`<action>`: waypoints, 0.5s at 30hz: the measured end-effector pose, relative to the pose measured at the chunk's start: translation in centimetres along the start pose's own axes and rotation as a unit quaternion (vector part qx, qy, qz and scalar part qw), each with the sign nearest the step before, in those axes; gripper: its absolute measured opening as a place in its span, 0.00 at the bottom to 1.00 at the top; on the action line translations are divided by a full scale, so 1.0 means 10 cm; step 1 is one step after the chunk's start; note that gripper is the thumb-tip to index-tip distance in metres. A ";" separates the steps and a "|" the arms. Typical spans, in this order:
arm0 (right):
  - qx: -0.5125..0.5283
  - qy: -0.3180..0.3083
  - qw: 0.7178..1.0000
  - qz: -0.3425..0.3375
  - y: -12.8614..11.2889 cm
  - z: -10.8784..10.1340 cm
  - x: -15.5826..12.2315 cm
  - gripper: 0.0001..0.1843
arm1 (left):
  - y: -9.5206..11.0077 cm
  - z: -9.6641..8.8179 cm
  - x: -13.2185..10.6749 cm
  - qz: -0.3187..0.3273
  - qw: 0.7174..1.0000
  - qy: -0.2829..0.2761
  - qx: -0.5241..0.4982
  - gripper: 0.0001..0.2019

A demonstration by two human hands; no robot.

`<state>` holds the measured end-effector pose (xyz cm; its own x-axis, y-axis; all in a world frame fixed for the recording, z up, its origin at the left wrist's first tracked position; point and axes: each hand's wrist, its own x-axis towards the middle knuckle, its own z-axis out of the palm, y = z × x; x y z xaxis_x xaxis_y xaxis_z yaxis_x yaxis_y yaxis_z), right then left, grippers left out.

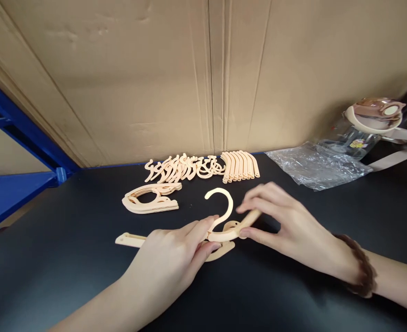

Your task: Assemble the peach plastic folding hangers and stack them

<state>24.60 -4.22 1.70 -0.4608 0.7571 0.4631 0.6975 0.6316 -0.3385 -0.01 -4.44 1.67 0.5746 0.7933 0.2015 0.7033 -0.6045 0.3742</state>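
A cream plastic clothes hanger [229, 203] is held low over the black table [85, 295], its hook pointing up and away from me. My left hand [172, 253] pinches it just below the hook, with thumb and fingers closed; one hanger arm [130, 240] sticks out to the left beyond that hand. My right hand [286, 221] has the right hanger arm [250, 219] between thumb and fingers, which are slightly blurred. Under the hanger shows another flat cream piece [224, 251], partly hidden by my left hand and the hanger.
Behind my left hand lies a stack of curved cream pieces [150, 210]. Further back are a row of hooked pieces [175, 169] and aligned hanger arms [239, 166]. At right are a clear plastic bag [314, 166] and a strapped bottle [362, 133]. Cardboard [137, 83] stands behind; blue framing [26, 129] is left.
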 end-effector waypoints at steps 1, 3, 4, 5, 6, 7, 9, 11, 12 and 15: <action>-0.054 0.059 0.996 -0.029 -0.02 -0.01 -0.02 0.12 | -0.01 0.01 -0.01 0.002 1.000 -0.001 0.014 0.17; -0.128 0.133 0.979 -0.084 -0.06 -0.04 -0.06 0.12 | -0.01 0.02 -0.01 0.012 0.999 -0.003 0.034 0.17; -0.136 0.136 0.975 -0.109 -0.09 -0.04 -0.08 0.12 | 0.00 0.01 -0.02 0.023 0.999 0.001 0.041 0.16; -0.126 0.120 0.976 -0.128 -0.12 -0.04 -0.10 0.12 | 0.01 0.01 -0.02 0.042 0.998 0.008 0.046 0.16; -0.108 0.091 0.980 -0.141 -0.15 -0.03 -0.12 0.15 | 0.03 0.01 -0.03 0.064 0.996 0.015 0.053 0.15; -0.087 0.058 0.984 -0.146 -0.18 -0.02 -0.13 0.17 | 0.04 0.00 -0.03 0.089 0.994 0.024 0.063 0.14; -0.049 0.007 0.989 -0.138 -0.23 0.02 -0.12 0.19 | 0.08 0.01 -0.04 0.132 0.986 0.037 0.091 0.11; -0.023 -0.011 0.992 -0.121 -0.24 0.03 -0.10 0.16 | 0.10 0.01 -0.05 0.166 0.978 0.039 0.117 0.11; -0.015 -0.011 0.993 -0.113 -0.23 0.02 -0.09 0.13 | 0.11 0.01 -0.04 0.180 0.975 0.037 0.126 0.11; -0.018 0.015 0.997 -0.075 -0.14 -0.02 -0.03 0.09 | 0.11 0.00 -0.02 0.217 0.966 0.031 0.138 0.15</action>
<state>23.86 -5.42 2.19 -0.5446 0.6491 0.5312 0.6417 0.7303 -0.2345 0.63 -5.26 2.03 0.8200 0.4583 0.3428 0.4916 -0.8707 -0.0120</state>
